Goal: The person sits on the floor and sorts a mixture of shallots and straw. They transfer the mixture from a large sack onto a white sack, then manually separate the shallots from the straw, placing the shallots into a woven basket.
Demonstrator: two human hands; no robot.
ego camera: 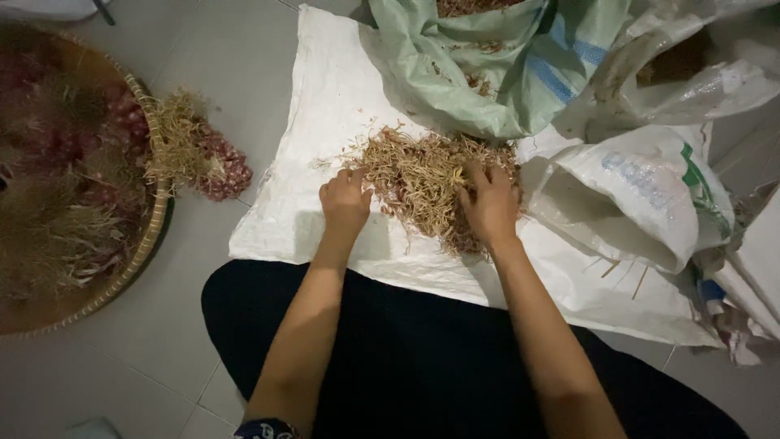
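- My left hand (344,202) lies flat, fingers spread, at the near edge of the pile of dry stalks (422,183), hemming it in on the white sack (325,106).
- My right hand (491,203) digs in with curled fingers; I cannot tell if it clamps any.
- The green sack (487,73) crowds behind, a white bag (642,203) to the right, and the woven tray (154,219) of shallots (223,167) sits well apart on the left.

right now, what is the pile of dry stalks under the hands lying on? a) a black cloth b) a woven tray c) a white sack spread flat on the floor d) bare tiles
c: the pile of dry stalks lies on the white sack spread over the tiled floor, with the left hand and right hand pressed into it; the woven tray sits apart to the left.
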